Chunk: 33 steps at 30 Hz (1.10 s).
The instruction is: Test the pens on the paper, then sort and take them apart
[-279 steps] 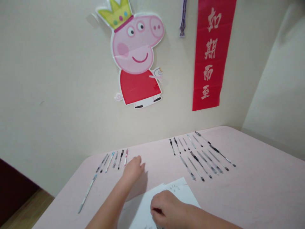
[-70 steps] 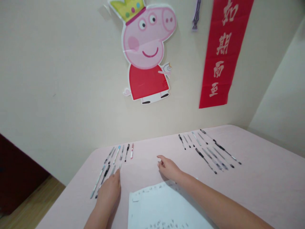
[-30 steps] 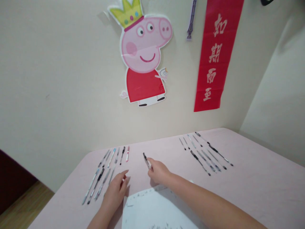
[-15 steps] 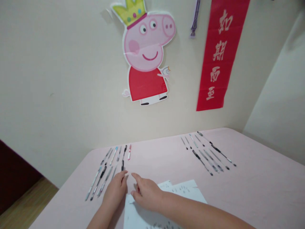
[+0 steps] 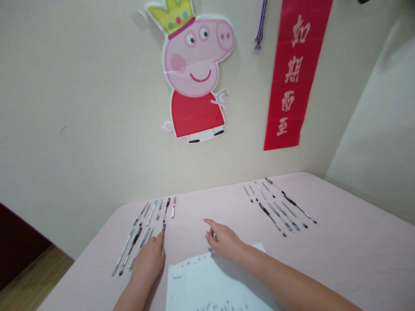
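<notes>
My left hand (image 5: 150, 255) is over the near row of pens on the left of the table, its fingers closed at a black-capped pen (image 5: 164, 227). The lower part of that pen is hidden by the hand. Beside it lie a black pen (image 5: 132, 246) and a pale pen with a blue end (image 5: 123, 250). Above the paper sheets (image 5: 191, 280), my right hand (image 5: 225, 241) holds nothing; its index finger points left and the other fingers are partly curled.
Behind the left row lie more pens, with a red-and-white pen (image 5: 173, 207) at the end. Two further rows, including a black pen (image 5: 272, 219), lie on the right of the pink table (image 5: 340, 224). A wall with a pig cutout (image 5: 197, 112) borders the back.
My right hand has moved right, away from my left hand. My left hand has shifted slightly left and down along the pen, and the view has turned a little.
</notes>
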Available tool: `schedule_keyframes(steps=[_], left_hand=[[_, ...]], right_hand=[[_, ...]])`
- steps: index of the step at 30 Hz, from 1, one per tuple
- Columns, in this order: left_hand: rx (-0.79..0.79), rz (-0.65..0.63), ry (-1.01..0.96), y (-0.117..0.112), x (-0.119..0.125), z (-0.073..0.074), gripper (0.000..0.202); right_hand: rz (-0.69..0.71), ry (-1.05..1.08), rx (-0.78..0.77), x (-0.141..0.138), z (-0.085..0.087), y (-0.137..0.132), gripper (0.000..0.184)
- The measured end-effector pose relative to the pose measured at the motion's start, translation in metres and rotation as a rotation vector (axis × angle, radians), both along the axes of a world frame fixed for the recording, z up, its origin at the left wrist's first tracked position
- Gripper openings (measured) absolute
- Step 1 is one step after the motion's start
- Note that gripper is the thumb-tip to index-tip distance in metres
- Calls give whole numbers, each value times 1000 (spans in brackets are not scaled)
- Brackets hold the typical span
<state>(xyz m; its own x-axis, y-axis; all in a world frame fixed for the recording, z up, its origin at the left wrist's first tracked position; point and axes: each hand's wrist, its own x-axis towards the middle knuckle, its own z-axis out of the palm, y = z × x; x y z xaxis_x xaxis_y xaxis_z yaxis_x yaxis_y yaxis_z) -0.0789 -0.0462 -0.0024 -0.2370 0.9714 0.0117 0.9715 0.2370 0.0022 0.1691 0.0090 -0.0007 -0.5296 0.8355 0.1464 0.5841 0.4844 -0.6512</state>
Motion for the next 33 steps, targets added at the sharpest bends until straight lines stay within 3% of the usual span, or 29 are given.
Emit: schedule_keyframes(steps=[4, 7, 13, 16, 20, 25, 30, 33], left_hand=[[33, 10, 37, -1, 1, 0, 44], [117, -35, 76, -2, 4, 0, 43], [419, -335, 17, 0, 12, -14, 34], [451, -454, -72, 0, 18, -18, 31], [401, -500, -177, -3, 24, -18, 31], [322, -464, -316, -7, 29, -17, 31], [293, -455, -399, -6, 34, -16, 32], [313, -400, -348, -5, 30, -16, 31]], right_hand=[[-190, -97, 134, 34, -1, 31, 39], [-346, -283, 218, 64, -3, 59, 37], [-524, -620, 340, 107, -15, 100, 39], [-529, -691, 345, 114, -19, 106, 39], [-484, -705, 369, 109, -14, 102, 31], [-405, -687, 327, 89, -3, 90, 28], [-322, -630, 263, 51, 2, 69, 27], [-243, -577, 213, 19, 3, 48, 27]])
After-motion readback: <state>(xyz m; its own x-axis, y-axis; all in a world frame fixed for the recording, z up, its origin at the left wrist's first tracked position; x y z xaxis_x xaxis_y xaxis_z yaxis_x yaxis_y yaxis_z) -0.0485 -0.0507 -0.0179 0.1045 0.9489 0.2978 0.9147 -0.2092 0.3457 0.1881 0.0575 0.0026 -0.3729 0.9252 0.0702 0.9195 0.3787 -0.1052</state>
